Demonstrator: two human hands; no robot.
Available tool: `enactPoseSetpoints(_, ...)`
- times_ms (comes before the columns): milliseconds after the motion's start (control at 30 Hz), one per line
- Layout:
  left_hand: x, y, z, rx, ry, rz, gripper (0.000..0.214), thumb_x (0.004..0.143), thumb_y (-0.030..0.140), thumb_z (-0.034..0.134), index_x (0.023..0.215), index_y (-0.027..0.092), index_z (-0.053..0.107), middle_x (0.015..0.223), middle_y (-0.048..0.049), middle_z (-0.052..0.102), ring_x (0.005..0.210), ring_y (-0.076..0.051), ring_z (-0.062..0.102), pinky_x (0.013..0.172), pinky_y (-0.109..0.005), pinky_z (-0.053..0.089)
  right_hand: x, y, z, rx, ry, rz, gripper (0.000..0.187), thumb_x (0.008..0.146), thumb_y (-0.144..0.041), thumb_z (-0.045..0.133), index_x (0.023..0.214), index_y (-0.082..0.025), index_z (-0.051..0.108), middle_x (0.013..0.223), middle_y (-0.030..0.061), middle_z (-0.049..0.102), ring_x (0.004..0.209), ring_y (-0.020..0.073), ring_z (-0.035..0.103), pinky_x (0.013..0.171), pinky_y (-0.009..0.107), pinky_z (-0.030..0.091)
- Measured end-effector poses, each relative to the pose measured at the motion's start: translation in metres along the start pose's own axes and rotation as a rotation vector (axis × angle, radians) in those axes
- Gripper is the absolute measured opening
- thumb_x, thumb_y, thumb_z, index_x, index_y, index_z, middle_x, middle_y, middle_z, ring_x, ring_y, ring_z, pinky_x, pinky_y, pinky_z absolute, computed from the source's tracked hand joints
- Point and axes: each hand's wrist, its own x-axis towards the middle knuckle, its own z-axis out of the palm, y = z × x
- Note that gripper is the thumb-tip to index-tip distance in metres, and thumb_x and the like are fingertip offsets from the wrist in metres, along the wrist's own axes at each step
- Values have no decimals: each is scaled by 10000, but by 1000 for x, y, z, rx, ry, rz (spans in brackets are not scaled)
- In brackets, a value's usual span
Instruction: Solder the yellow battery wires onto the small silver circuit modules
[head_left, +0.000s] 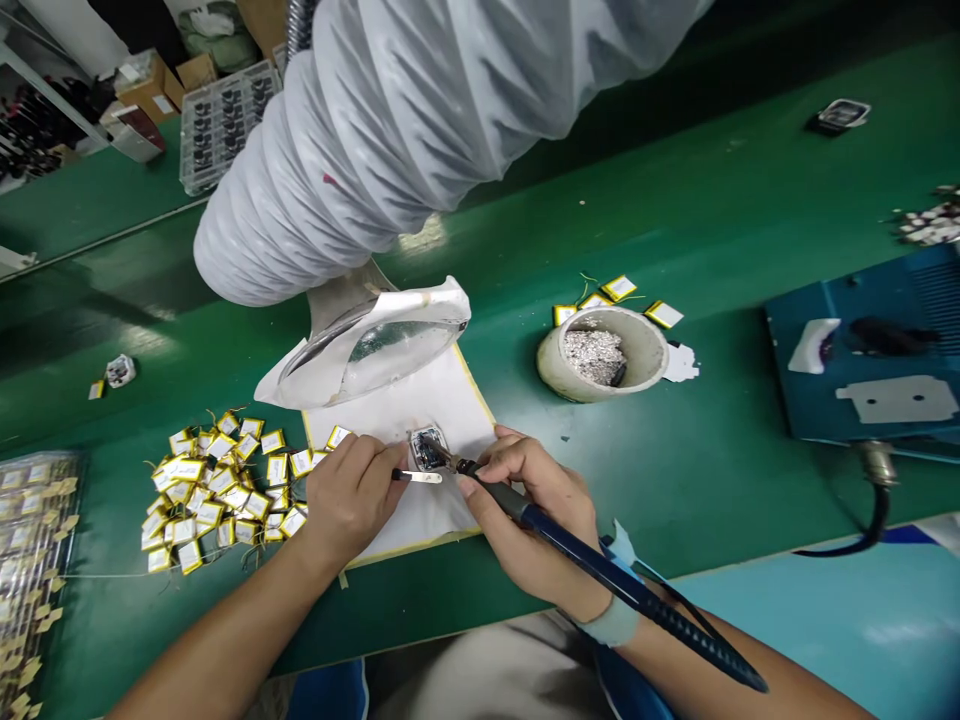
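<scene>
My right hand [534, 505] is closed round a dark blue soldering iron [600, 565], whose tip touches a small black circuit piece [427, 447] on a white pad [442, 400]. My left hand [351, 492] is closed on metal tweezers [418, 477] that point at the same piece. A pile of small yellow battery cells [217, 485] lies just left of my left hand.
A white ribbed extraction duct [375, 130] with a clear hood [367, 345] hangs over the pad. A white bowl of solder scraps [600, 352] stands to the right, a blue soldering station [862, 350] beyond it. A tray of cells [30, 560] lies far left.
</scene>
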Motion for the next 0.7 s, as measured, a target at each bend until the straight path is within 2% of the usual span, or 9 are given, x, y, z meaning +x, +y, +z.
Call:
enactPoseSetpoints(133,-2,0,1,-15,10,-11,156,1225,123,785,1340,227,760,949,-11,761,801,-218,728,778,-384,561,0,0,-1,9,0,6,202,1105,-281,891,1030,-346,715,793,-73,750,697,213,749,1176,622,816)
enactPoseSetpoints(300,0,1,0,12,12,11,86,1276,135,717,1299,213,746,939,-18,732,815,-222,678,778,-381,545,0,0,0,39,21,3,202,1099,-266,896,1029,-345,723,801,-74,748,714,211,759,1170,615,810)
enactPoseSetpoints(700,-5,2,2,-14,14,-4,169,1197,103,812,1317,215,772,936,-15,740,810,-230,689,774,-403,533,-1,2,1,1,-10,-31,192,1099,-277,886,1035,-346,719,859,-52,786,749,223,794,1144,622,816)
